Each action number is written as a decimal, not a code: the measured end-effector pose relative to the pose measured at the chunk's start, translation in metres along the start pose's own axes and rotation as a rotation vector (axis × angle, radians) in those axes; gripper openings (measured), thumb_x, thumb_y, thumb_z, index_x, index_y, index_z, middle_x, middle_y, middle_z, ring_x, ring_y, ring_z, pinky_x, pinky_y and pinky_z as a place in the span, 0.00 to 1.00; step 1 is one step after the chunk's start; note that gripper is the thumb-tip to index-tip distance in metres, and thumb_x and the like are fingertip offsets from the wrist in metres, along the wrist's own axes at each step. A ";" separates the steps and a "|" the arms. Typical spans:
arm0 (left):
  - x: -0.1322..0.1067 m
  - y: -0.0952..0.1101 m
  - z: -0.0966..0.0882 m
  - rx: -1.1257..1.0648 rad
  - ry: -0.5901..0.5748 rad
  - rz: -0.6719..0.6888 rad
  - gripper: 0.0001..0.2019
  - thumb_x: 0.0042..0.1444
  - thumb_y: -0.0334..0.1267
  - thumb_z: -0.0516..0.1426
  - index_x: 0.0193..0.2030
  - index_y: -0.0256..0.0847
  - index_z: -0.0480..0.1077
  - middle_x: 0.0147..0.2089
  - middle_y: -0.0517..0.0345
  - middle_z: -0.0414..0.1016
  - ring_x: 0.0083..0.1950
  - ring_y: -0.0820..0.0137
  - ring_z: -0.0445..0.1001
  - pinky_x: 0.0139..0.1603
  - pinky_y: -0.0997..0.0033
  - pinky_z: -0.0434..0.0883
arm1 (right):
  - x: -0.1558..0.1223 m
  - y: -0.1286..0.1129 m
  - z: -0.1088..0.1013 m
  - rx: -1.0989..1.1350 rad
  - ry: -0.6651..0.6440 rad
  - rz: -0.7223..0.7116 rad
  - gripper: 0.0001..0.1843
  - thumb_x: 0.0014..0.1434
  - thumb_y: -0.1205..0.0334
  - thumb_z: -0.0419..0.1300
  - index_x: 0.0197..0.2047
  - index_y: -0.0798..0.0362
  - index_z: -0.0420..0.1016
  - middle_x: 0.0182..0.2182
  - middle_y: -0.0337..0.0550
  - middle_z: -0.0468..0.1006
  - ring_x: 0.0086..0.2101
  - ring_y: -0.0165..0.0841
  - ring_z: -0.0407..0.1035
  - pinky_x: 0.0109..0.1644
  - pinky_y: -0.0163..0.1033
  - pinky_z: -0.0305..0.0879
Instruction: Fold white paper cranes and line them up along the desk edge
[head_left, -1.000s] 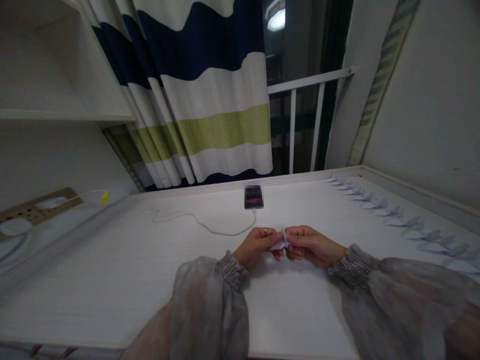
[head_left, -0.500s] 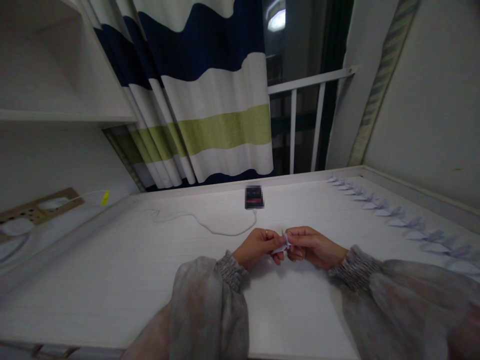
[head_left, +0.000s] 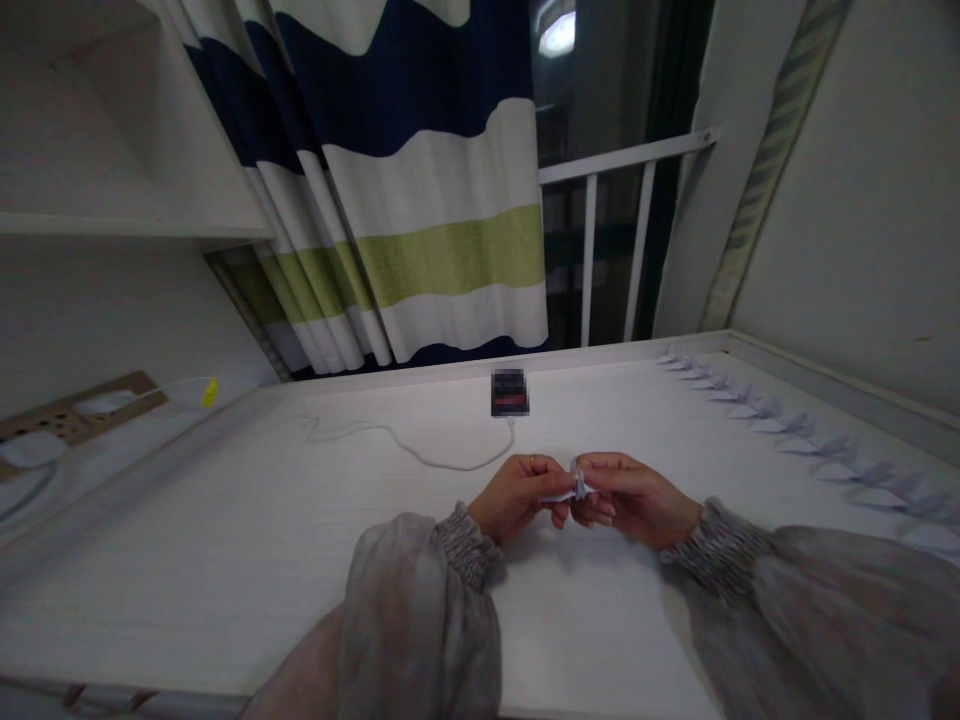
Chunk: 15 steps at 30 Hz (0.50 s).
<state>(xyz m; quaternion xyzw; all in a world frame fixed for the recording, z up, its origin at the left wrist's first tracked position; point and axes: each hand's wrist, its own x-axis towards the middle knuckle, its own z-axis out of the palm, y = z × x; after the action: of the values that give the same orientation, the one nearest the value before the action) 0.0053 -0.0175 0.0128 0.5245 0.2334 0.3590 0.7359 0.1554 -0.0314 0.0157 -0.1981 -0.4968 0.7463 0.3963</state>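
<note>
Between my two hands, above the middle of the white desk, is a small piece of folded white paper [head_left: 580, 487]. My left hand [head_left: 519, 492] pinches its left side between thumb and fingers; a gold ring shows on one finger. My right hand [head_left: 636, 494] grips the right side, thumb on top and the other fingers curled beneath. Much of the paper is covered by my fingers, so its full shape cannot be made out. The fingertips of both hands nearly touch.
A row of folded paper pieces [head_left: 799, 443] runs along the right side of the desk [head_left: 247, 560]. Beyond my hands lies a dark, blurred device [head_left: 510, 393] with a white cable [head_left: 427, 462]. A power strip [head_left: 71, 420] is at the left; a striped curtain [head_left: 450, 250] hangs behind.
The paper has turned slightly between my fingers, and a folded part now stands nearer my right thumb. Both hands stay in nearly the same place.
</note>
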 end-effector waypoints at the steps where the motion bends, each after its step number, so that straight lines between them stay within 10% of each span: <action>1: 0.000 0.000 0.000 -0.013 -0.004 0.007 0.15 0.38 0.43 0.62 0.18 0.34 0.63 0.14 0.61 0.67 0.15 0.78 0.64 0.17 0.78 0.58 | 0.000 0.000 0.000 0.001 0.002 -0.006 0.14 0.47 0.58 0.60 0.18 0.56 0.63 0.11 0.32 0.59 0.16 0.24 0.56 0.24 0.34 0.53; 15: 0.000 -0.003 -0.001 -0.064 -0.003 -0.030 0.16 0.34 0.43 0.63 0.17 0.33 0.62 0.11 0.61 0.66 0.12 0.78 0.63 0.15 0.78 0.59 | 0.000 0.004 0.002 0.126 -0.070 -0.060 0.14 0.49 0.63 0.58 0.17 0.59 0.64 0.11 0.34 0.62 0.15 0.23 0.59 0.23 0.34 0.55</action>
<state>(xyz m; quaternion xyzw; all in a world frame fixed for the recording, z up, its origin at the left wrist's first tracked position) 0.0055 -0.0173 0.0097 0.4978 0.2285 0.3544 0.7579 0.1528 -0.0331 0.0132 -0.1316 -0.4679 0.7704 0.4125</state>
